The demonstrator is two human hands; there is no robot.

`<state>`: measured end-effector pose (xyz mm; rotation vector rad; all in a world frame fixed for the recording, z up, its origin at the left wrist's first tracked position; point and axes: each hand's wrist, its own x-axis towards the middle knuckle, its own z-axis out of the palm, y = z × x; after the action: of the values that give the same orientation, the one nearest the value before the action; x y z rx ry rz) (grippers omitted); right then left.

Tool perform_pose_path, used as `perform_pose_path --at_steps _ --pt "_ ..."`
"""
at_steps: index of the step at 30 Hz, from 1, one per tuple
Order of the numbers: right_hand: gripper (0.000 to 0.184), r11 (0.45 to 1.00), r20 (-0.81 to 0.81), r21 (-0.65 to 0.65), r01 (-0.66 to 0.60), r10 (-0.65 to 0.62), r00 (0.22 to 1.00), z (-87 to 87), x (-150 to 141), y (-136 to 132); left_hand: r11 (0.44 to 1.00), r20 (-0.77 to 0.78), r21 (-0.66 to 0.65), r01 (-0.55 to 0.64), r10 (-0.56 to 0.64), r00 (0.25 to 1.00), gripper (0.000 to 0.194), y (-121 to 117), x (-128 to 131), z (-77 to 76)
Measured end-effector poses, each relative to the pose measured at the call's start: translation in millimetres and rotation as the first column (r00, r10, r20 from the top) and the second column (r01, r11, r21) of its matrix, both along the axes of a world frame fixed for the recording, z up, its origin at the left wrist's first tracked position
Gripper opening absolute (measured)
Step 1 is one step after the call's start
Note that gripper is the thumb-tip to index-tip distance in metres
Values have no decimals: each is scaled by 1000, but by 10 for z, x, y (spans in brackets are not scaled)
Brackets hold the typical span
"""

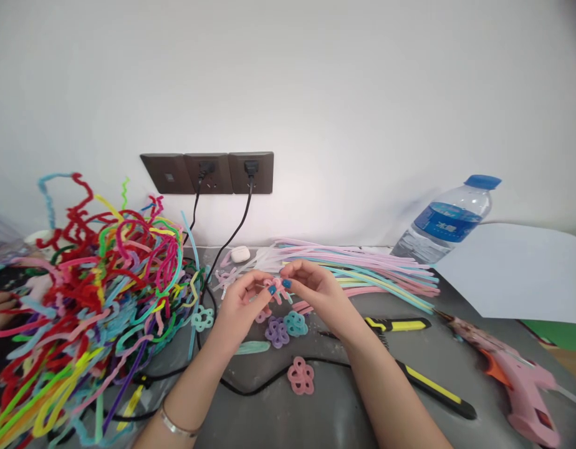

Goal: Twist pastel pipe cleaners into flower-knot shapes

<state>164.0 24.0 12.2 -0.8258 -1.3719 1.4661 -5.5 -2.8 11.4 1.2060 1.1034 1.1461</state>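
Site appears to be a small craft workspace; home or shop cannot be determined. Evidence: grey desk against a plain wall, heaped pipe cleaners, glue gun, yellow-black pliers, wall sockets with cables plugged in.

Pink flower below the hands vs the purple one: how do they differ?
The pink flower lies alone nearer the person; the purple flower sits farther back, right beside a teal flower. Pink's loops look open, with grey table showing through; purple's look tighter and more crowded. Both are looped, fuzzy flower shapes lying on the table.
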Motion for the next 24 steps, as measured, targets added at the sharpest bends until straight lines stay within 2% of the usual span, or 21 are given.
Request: perform_pose_path --at_steps 6,14,18,24 --pt "23 999 29 -33 4 -3 1000 18 -11 -14 988 -105 146 44 -28 994 9 -21 -11 -5" --pt "24 996 -17 -78 -53 52 999 42 -6 -20 995 -20 104 4 -2 1000 11 -10 4 11" --pt "23 996 -36 -70 -58 55 998 45 -11 -24 996 -32 83 -45 48 998 12 -21 5 7" --pt "19 997 -25 -42 -69 68 997 44 -23 -24 983 -92 165 -86 102 991 5 -27 7 21"
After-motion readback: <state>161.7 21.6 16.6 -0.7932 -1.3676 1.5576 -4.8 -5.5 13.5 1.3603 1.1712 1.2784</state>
